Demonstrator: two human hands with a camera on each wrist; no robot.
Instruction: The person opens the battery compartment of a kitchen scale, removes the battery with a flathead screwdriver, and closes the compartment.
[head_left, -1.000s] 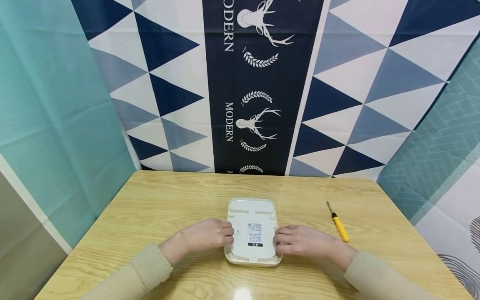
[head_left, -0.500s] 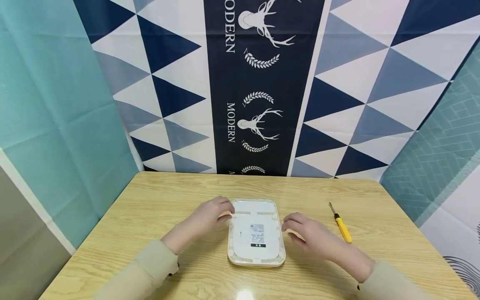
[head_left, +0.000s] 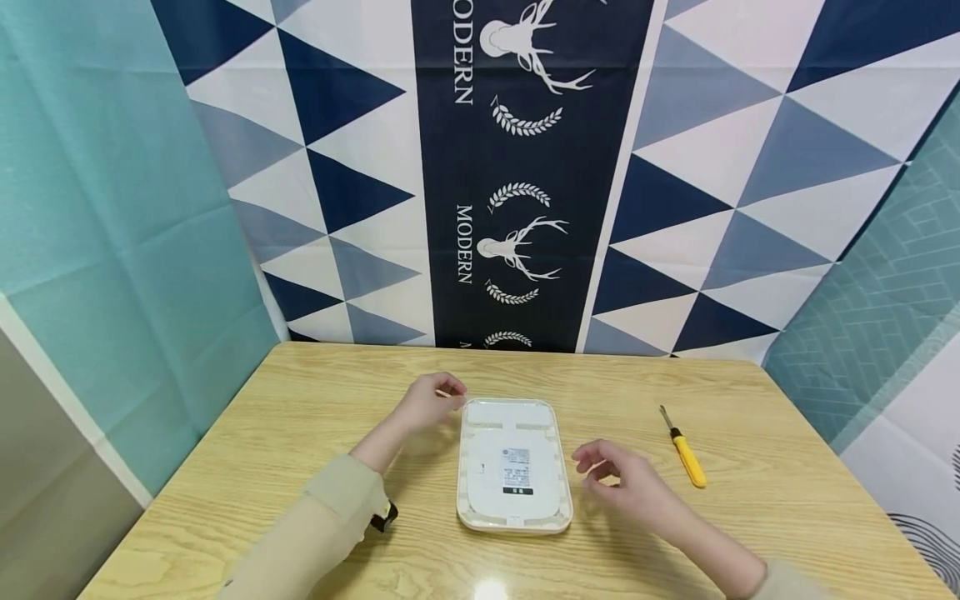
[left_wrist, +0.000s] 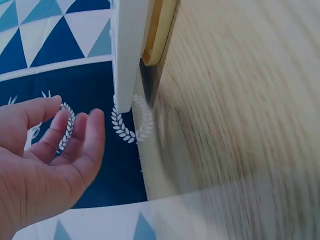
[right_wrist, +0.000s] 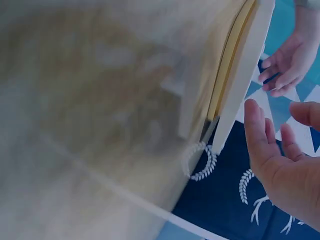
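Note:
A white flat device (head_left: 513,463) with a cream rim and a small label lies underside up on the wooden table (head_left: 300,433). My left hand (head_left: 433,394) hovers at its far left corner, fingers loosely curled, holding nothing. My right hand (head_left: 617,475) floats just right of the device, fingers relaxed and empty. In the left wrist view the left hand (left_wrist: 45,150) is open beside the device's edge (left_wrist: 131,50). The right wrist view has the right hand (right_wrist: 280,155) open near the device's edge (right_wrist: 240,75), with the left hand (right_wrist: 287,65) beyond.
A yellow-handled screwdriver (head_left: 684,450) lies on the table to the right of the device. Patterned blue, white and teal curtains (head_left: 517,167) hang behind and beside the table. The table's far edge meets the curtain.
Both hands have let go of the device's sides. The left hand moved up to the far left corner; the right drew back to the right. The device stays flat.

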